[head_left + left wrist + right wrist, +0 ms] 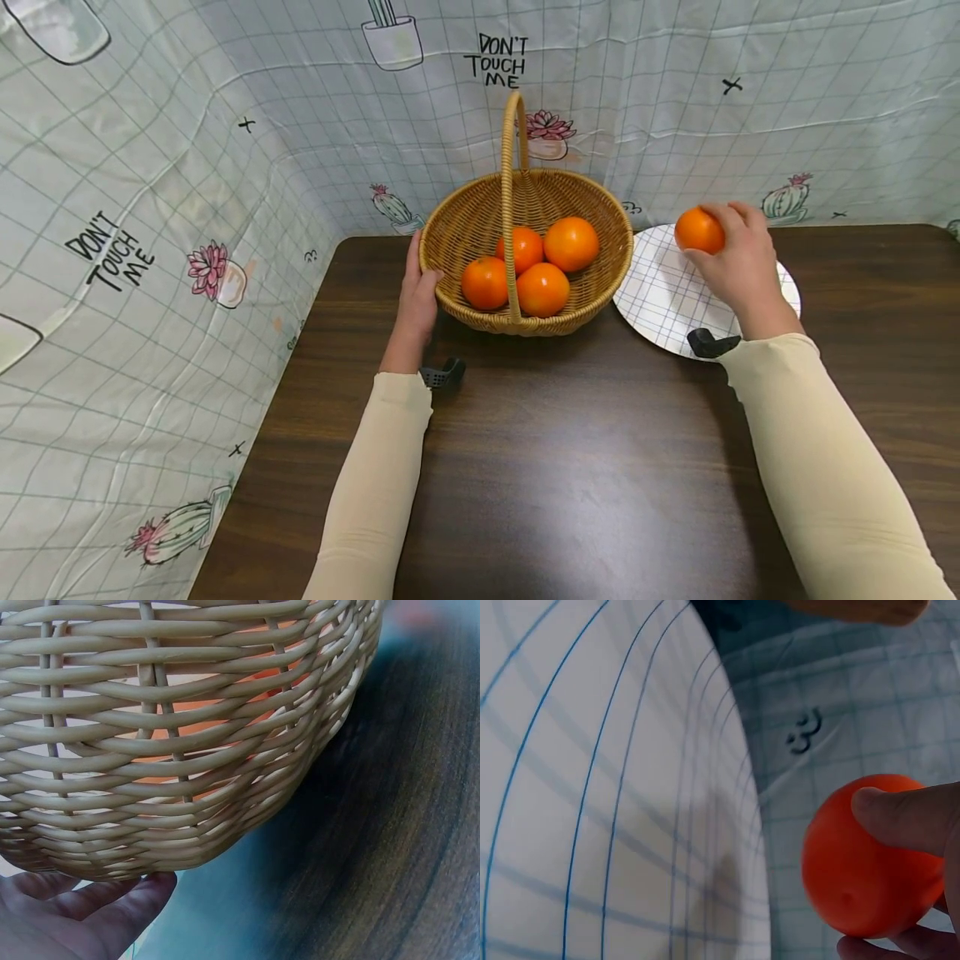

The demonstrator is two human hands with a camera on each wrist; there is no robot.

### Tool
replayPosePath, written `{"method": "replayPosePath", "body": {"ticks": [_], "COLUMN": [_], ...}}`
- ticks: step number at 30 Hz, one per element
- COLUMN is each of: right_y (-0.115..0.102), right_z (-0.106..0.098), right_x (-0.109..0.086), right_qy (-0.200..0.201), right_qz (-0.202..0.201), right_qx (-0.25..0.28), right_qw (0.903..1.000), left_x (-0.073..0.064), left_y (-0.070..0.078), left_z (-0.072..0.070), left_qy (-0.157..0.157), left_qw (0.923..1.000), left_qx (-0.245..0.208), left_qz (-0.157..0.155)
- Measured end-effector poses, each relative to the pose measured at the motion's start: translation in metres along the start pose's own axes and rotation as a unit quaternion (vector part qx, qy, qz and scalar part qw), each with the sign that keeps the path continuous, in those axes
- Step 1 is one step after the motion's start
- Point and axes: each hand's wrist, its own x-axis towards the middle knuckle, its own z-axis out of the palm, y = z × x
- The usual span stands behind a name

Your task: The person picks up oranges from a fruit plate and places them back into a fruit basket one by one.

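A wicker basket (468,200) with a tall arched handle stands at the back middle of the table, holding several oranges (572,244). Against its left outer side rests my left hand (416,296); in the left wrist view, straight fingers (124,907) touch the woven wall. My right hand (746,262) pinches another orange (697,231) between thumb and fingers. That orange is over the far part of a white plate (660,312) with a grid pattern, to the right of the basket. The right wrist view shows the thumb (900,814) pressed on the orange's skin, apart from the plate.
The dark wooden table (570,450) reaches toward me in front of the basket and plate. Behind and at the left hangs a white grid-patterned cloth (660,100) with cactus drawings, close to the basket's back. Dark wrist mounts (444,373) stick out at both cuffs.
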Motion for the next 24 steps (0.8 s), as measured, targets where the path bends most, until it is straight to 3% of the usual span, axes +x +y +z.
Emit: {"method": "replayPosePath", "body": {"ticks": [10, 18, 24], "right_y": [-0.031, -0.043, -0.048], "right_z": [0.004, -0.001, -0.003], "right_x": [-0.013, -0.024, -0.030], "right_qy": [0.065, 0.093, 0.110], "right_qz": [-0.050, -0.073, -0.090], "right_qx": [0.052, 0.074, 0.088], "right_qw": [0.9952, 0.9902, 0.9859], "left_x": [-0.001, -0.018, -0.019], "left_y": [0.001, 0.028, 0.029], "left_z": [0.000, 0.007, 0.007], "left_qy": [0.001, -0.002, 0.003], "left_qw": [1.0000, 0.9999, 0.9998], "left_qx": [0.003, 0.013, 0.019], "left_qz": [-0.002, 0.003, -0.004]}}
